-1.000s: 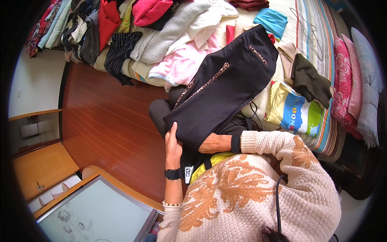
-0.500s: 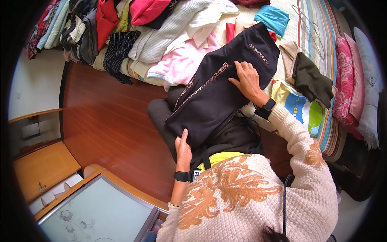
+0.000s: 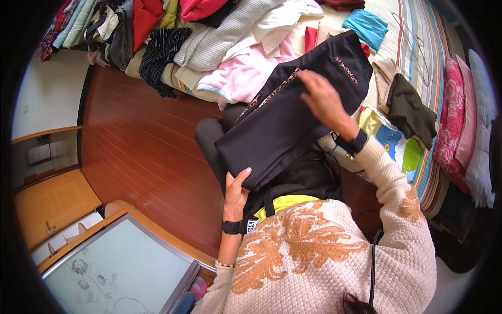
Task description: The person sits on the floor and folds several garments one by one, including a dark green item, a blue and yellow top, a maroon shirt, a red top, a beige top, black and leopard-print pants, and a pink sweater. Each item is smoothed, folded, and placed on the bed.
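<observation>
Black trousers [image 3: 277, 125] with leopard-print trim lie folded lengthwise across my lap, their upper end resting on the bed's edge. My left hand [image 3: 236, 189] grips the near bottom corner, thumb on top and the other fingers hidden beneath the cloth. Over the upper part is my right hand [image 3: 325, 102], slightly blurred, its fingers stretched out near the trimmed edge. Whether that hand touches the fabric, I cannot tell. Just beyond the trousers is a pink and white fleecy garment [image 3: 246, 78].
A heap with a grey knit [image 3: 222, 39] and a dark striped garment [image 3: 159, 55] covers the bed's left side. Folded turquoise [image 3: 365, 29] and dark olive [image 3: 410, 107] clothes lie on the striped bedspread [image 3: 413, 42]. Left are reddish wooden floor [image 3: 141, 141] and a glass-panelled cabinet [image 3: 123, 267].
My right hand has shifted toward the trimmed edge. Plain black cloth now covers the lower stretch of trim, and my left thumb lies over the bottom corner. The view has shifted slightly.
</observation>
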### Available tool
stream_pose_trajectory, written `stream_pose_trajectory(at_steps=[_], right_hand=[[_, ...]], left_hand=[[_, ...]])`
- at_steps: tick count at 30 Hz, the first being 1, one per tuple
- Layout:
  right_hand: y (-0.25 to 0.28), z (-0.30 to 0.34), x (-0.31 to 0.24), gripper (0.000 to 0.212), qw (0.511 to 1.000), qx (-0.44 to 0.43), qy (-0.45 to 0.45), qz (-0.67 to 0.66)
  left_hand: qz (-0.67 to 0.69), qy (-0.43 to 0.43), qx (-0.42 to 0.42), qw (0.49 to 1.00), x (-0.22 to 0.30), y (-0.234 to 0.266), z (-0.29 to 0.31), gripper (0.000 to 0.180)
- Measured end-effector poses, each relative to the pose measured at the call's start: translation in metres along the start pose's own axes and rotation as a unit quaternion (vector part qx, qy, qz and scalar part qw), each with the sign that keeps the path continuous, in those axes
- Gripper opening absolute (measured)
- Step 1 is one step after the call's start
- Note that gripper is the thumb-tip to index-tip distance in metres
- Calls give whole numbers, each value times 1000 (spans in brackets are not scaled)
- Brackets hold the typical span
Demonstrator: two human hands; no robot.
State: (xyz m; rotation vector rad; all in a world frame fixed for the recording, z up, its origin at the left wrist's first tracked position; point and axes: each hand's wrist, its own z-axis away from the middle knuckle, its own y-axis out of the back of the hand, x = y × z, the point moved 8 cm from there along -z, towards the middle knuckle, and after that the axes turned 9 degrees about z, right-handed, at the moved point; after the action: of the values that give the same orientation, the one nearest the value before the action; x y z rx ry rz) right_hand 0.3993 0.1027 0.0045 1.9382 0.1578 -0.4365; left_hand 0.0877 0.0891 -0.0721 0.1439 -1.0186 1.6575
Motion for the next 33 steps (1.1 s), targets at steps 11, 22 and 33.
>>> stream_pose_trajectory(at_steps=[11, 22, 33], right_hand=[[-91, 82, -53, 37, 523, -148, -48, -838], [-115, 89, 3, 34, 443, -84, -341, -825], [-92, 120, -8, 35, 294, -151, -517, -790]], left_hand=[[-72, 118, -277, 951, -10, -202, -33, 48], [-133, 97, -19, 986, -24, -93, -85, 35], [83, 160, -31, 983, -81, -115, -125, 44]])
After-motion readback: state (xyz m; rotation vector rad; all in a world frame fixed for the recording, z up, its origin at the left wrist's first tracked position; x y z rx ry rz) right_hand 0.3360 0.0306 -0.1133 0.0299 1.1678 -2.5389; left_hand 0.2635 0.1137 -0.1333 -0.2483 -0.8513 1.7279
